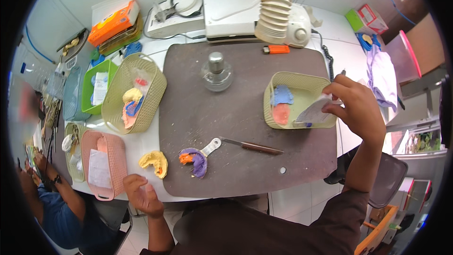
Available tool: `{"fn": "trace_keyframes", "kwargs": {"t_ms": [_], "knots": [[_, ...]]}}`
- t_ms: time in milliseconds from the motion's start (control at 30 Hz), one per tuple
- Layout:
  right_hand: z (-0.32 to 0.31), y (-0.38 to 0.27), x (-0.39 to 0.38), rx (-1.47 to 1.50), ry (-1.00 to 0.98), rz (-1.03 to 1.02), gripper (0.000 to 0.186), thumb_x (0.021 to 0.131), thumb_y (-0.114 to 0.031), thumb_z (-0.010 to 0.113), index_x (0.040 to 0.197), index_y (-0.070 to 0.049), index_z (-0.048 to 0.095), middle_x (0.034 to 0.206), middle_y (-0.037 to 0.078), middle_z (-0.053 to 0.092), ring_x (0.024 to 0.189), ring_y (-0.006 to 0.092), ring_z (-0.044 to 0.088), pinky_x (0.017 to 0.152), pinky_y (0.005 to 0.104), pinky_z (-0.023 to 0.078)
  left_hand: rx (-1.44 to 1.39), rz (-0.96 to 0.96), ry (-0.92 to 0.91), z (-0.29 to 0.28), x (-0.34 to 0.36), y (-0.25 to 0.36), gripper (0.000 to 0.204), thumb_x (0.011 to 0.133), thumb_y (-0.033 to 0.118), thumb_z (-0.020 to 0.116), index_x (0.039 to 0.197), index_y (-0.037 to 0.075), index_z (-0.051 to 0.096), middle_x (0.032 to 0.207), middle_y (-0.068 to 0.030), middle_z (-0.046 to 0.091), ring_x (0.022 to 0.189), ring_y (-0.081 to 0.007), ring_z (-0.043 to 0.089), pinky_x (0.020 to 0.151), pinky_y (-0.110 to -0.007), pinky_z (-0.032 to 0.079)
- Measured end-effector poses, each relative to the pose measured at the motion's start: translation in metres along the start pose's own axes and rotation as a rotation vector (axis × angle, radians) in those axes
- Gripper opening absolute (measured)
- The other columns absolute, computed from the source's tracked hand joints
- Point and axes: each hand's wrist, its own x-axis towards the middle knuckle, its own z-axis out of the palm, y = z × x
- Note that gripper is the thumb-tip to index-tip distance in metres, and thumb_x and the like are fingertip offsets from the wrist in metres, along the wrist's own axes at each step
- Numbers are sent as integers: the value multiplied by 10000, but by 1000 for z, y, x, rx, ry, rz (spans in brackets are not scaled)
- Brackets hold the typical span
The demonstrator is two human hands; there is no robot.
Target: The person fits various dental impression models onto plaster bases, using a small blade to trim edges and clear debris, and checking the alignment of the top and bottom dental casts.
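Right hand [355,105] on paper [313,112] in basket [300,98]

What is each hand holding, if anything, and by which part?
The right hand pinches a white sheet by its upper right edge. The left hand holds nothing that shows.

Print across orange box [114,22], lettering elsewhere too small to read
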Motion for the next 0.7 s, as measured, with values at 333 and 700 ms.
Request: {"fn": "trace_keyframes", "kwargs": {"t_ms": [333,700], "knots": [[54,-127,-15,425,72,-458,496,756,-269,846,1199,-100,704,1107,97,673,965,274,660,795,382,535,219,-66,-343,0,30,12,864,677,315,875,1395,24,492,1475,-226,490,1356,-390,462,1145,-471,345],[139,-209,5,541,25,-390,731,767,-199,832,1418,-64,528,1236,136,615,1123,319,589,957,413,483,41,-82,-360,0,41,15,792,665,87,854,1379,11,519,1379,-193,549,1279,-364,508,1094,-444,405]]}}
